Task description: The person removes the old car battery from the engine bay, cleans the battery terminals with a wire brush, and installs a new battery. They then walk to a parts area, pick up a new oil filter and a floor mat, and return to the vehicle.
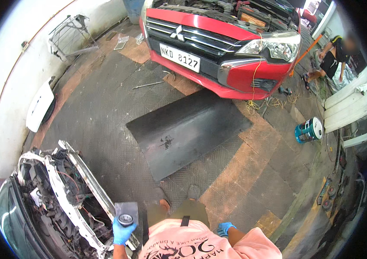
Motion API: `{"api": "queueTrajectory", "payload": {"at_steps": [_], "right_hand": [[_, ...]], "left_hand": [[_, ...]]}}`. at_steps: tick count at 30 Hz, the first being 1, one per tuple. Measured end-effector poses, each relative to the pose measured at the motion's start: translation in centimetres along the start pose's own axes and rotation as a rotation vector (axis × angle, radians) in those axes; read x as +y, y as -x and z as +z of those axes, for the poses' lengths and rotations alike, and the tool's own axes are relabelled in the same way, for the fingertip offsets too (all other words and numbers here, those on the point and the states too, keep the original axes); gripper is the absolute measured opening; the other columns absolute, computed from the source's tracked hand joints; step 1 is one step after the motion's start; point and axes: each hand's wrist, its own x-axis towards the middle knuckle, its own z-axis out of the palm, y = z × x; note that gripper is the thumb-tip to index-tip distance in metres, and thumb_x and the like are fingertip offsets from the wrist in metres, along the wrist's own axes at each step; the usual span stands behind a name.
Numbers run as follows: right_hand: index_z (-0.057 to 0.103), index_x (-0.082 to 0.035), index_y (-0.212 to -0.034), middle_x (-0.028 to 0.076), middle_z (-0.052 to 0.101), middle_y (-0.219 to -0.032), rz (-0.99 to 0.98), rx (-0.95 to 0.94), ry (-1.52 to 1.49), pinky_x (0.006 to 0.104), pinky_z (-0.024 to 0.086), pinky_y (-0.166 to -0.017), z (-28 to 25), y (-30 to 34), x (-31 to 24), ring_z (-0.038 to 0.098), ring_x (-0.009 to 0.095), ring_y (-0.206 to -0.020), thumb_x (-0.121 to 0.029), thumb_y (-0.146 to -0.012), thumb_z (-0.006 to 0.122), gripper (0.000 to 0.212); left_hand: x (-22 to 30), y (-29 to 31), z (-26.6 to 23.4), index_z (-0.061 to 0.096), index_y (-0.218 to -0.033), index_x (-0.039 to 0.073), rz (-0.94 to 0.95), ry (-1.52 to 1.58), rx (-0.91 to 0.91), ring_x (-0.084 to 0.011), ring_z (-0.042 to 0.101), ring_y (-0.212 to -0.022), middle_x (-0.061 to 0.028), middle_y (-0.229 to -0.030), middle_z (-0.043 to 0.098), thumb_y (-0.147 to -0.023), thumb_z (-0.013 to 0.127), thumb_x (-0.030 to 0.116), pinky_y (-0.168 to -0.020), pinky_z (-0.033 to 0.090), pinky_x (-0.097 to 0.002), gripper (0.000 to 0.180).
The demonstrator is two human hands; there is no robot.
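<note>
My left hand (123, 234), in a blue glove, is closed on a round black ringed part (125, 220). A clear plastic bag (127, 207) lies flat against that part; its exact kind I cannot make out. Beside it is the stripped front end of a white car (69, 200), with its engine bay exposed. My right hand (225, 229), also blue-gloved, hangs low at my right side. Its fingers are loosely bent and nothing shows in them.
Ahead stands a red car (200, 77) with its engine bay uncovered. A black mat (192, 129) lies before its bumper. A blue-green pail (308, 130) is at the right, a white panel (41, 105) against the left wall. Another person (334, 56) sits at the far right.
</note>
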Motion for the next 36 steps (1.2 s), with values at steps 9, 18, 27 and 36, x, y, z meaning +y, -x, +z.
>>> {"api": "queueTrajectory", "payload": {"at_steps": [9,18,27,36], "right_hand": [[0.059,-0.004,-0.134,0.020,0.072,-0.115,-0.677,0.502,-0.182,0.0475,0.059,-0.084,17.4,16.0,-18.1,0.072,0.032,-0.102,-0.032,-0.102,0.061,0.042],[0.065,-0.003,-0.130,0.014,0.075,-0.109,-0.676,0.451,0.285,0.0411,0.057,-0.079,31.2,18.3,-24.3,0.072,0.025,-0.092,-0.032,-0.101,0.063,0.040],[0.068,0.001,-0.120,0.018,0.075,-0.114,-0.543,0.493,0.730,0.0440,0.060,-0.083,32.8,18.8,-26.9,0.074,0.030,-0.095,-0.031,-0.103,0.059,0.037],[0.063,0.001,-0.129,0.018,0.073,-0.118,-0.708,0.506,0.445,0.0424,0.059,-0.083,39.0,22.2,-34.7,0.074,0.030,-0.096,-0.032,-0.102,0.062,0.043]], "left_hand": [[-4.0,-9.7,-2.5,0.060,-0.111,0.000,0.270,0.117,-0.060,-0.0246,0.067,-0.091,-0.0123,-0.101,0.067,-0.061,0.095,0.020,-0.084,0.057,-0.0376,0.064],[-2.5,-13.6,-10.0,0.058,-0.115,0.001,0.275,0.256,0.029,-0.0173,0.067,-0.095,-0.0079,-0.108,0.067,-0.064,0.092,0.010,-0.087,0.057,-0.0330,0.062],[-3.3,-14.8,-13.1,0.056,-0.115,0.004,0.160,0.513,0.117,-0.0180,0.064,-0.094,-0.0066,-0.105,0.064,-0.065,0.091,0.005,-0.086,0.055,-0.0329,0.061],[-5.1,-20.5,-14.1,0.058,-0.115,0.003,0.137,0.482,0.100,-0.0176,0.065,-0.095,-0.0074,-0.107,0.066,-0.064,0.092,0.006,-0.086,0.055,-0.0335,0.061]]}}
